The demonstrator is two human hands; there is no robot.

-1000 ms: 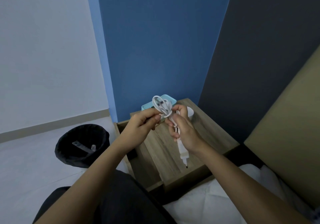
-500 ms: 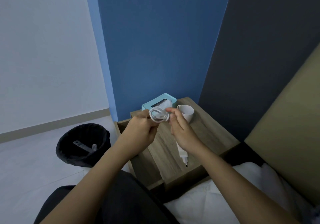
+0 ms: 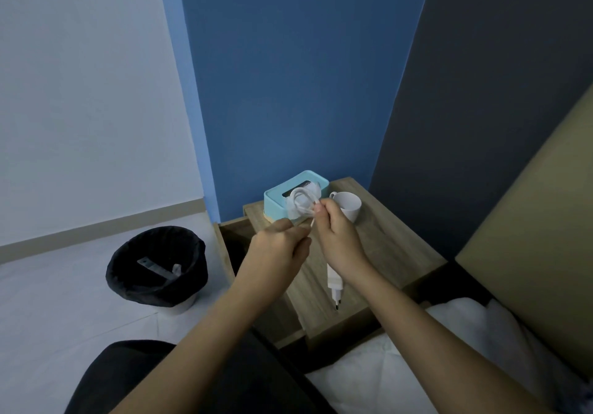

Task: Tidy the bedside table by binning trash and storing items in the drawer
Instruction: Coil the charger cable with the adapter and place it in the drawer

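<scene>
Above the wooden bedside table [image 3: 394, 247], both hands work a white charger cable [image 3: 303, 203] wound into a small coil. My right hand [image 3: 338, 240] pinches the coil at its fingertips, and the white plug adapter [image 3: 334, 282] hangs below its palm, pins down. My left hand [image 3: 277, 253] is closed on the loose end of the cable just left of the coil. The drawer [image 3: 231, 237] stands pulled open on the table's left side, its inside dark and mostly hidden by my left arm.
A light blue tissue box [image 3: 276, 197] and a white cup [image 3: 349, 205] stand at the back of the table. A black-lined bin [image 3: 157, 266] with trash inside sits on the floor to the left. White bedding [image 3: 449, 343] and a tan headboard [image 3: 529, 221] lie right.
The coil was lowered from above the tissue box to just in front of it. My left hand has slid down and away from the coil, drawing the cable end with it.
</scene>
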